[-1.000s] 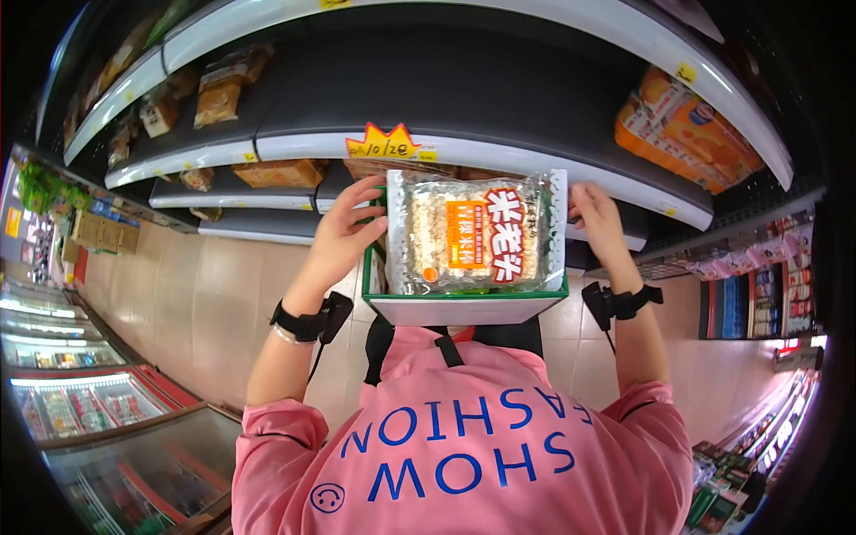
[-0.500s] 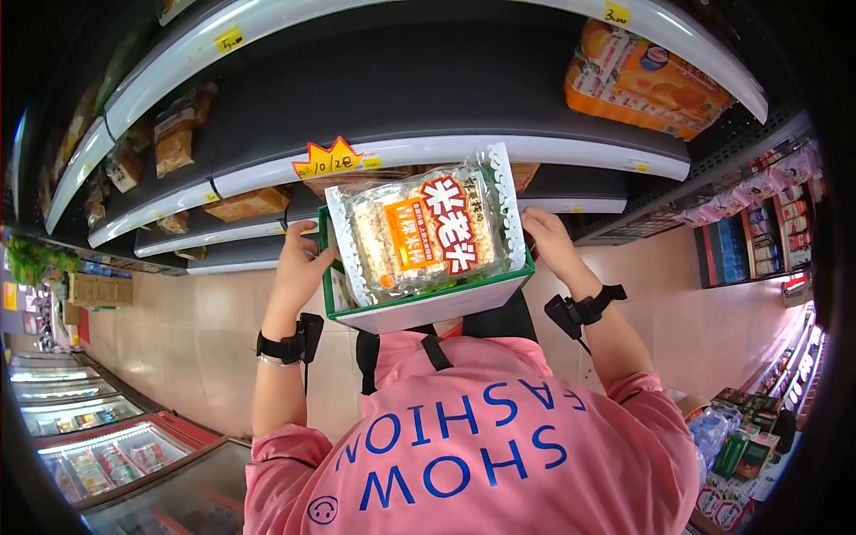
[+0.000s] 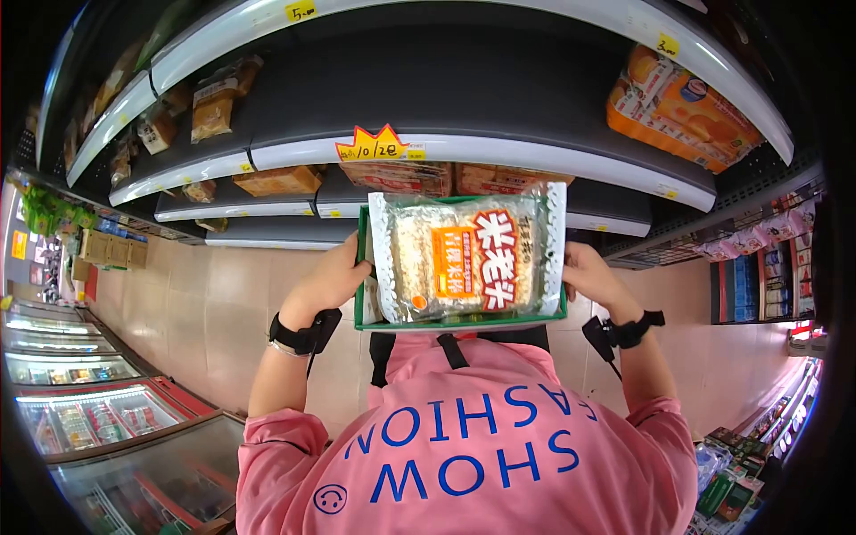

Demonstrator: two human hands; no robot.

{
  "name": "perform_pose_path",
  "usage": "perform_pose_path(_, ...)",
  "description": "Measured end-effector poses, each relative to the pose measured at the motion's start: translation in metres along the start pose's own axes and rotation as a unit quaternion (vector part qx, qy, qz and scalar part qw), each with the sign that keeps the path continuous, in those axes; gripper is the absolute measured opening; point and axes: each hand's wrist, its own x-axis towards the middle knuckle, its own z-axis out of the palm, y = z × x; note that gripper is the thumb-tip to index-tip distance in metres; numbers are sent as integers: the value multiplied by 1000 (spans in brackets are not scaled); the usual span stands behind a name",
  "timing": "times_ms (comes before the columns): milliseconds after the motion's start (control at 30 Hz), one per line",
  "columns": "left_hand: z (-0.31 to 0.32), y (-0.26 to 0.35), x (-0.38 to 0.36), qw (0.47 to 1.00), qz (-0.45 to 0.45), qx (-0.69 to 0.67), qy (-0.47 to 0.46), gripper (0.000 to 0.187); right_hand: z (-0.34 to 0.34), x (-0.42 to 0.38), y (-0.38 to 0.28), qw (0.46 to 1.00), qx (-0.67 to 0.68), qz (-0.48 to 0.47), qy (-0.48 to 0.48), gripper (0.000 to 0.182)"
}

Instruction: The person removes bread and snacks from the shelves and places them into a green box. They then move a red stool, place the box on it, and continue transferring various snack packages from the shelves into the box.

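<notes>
Between my two hands is a green-rimmed open box. A clear and white packet of puffed rice bars with red and orange printing lies in it, its top facing the camera. My left hand grips the box's left end, with the thumb at the rim. At the opposite end, my right hand is closed on the box, its fingers partly hidden. The box is in front of my chest, close to the lower shelves. What lies beneath the top packet is mostly hidden.
Dark shelves with white price edges curve across the front. Packaged bread stands at the upper right, and bagged bakery items at the upper left. Glass-topped freezers line the left behind me; stacked goods are at the lower right.
The box has tilted so its opening faces the camera more, and its pale near side has gone from sight. Box and hands appear further right and lower; both hands keep their hold.
</notes>
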Motion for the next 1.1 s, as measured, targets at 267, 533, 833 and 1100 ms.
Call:
perform_pose_path(267, 18, -3, -13, 998, 34, 42, 13, 39, 0, -32, 6, 1000, 2, 10, -6, 26)
perform_pose_path(533, -17, 10, -1, 992, 1, 127, 18, 43, -54, -1, -45, 974, -40, -133, 178, 12)
perform_pose_path(833, -18, 34, 13, 998, 54, 41, 16, 31, -9, 26, -111, 912, -342, -226, 23, 28)
perform_pose_path(1100, -8, 36, 25, 938, 136, -317, -43, 27, -17, 37, -120, 860, -452, -216, -93, 53)
